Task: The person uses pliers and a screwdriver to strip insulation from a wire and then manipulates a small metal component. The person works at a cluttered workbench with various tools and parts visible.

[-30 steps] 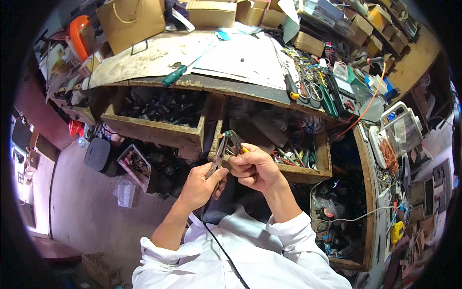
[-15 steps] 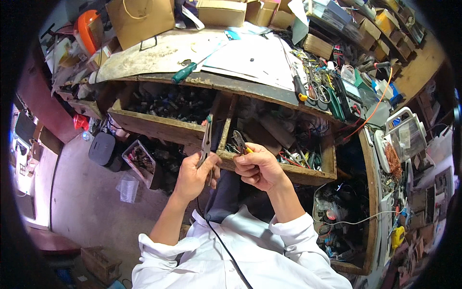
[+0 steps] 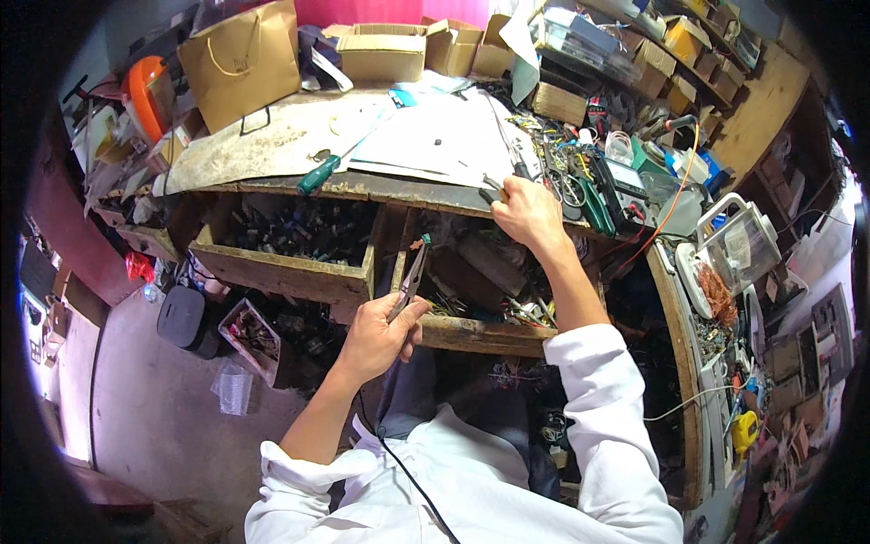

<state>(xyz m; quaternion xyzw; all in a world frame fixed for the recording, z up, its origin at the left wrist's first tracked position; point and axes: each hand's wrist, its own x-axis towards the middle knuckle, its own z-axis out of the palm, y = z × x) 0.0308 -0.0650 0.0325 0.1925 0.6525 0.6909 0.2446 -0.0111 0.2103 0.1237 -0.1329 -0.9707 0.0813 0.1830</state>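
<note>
My left hand [image 3: 379, 340] is closed round a pair of long-nose pliers [image 3: 413, 279], jaws pointing up above the drawer divider. A small green piece [image 3: 426, 239] sits at the jaw tips. Over the bench's front edge, my right hand [image 3: 528, 210] is closed on small cutting pliers [image 3: 494, 190], mostly covered by the fingers. Just beyond it a dark-handled screwdriver [image 3: 520, 169] lies on the bench. A green-handled screwdriver [image 3: 319, 176] lies farther left, its handle over the edge.
Below the bench top, an open wooden drawer [image 3: 281, 270] holds many small dark parts; another [image 3: 480, 337] holds tools and wires. Cluttered tools, including green-handled ones [image 3: 595, 210], lie at the right. Cardboard boxes [image 3: 382, 54] and a paper bag [image 3: 243, 63] stand at the back.
My right hand has moved up and away from my left, carrying the cutting pliers from the drawer front to the bench edge. The left hand still holds the long-nose pliers, shifted slightly right.
</note>
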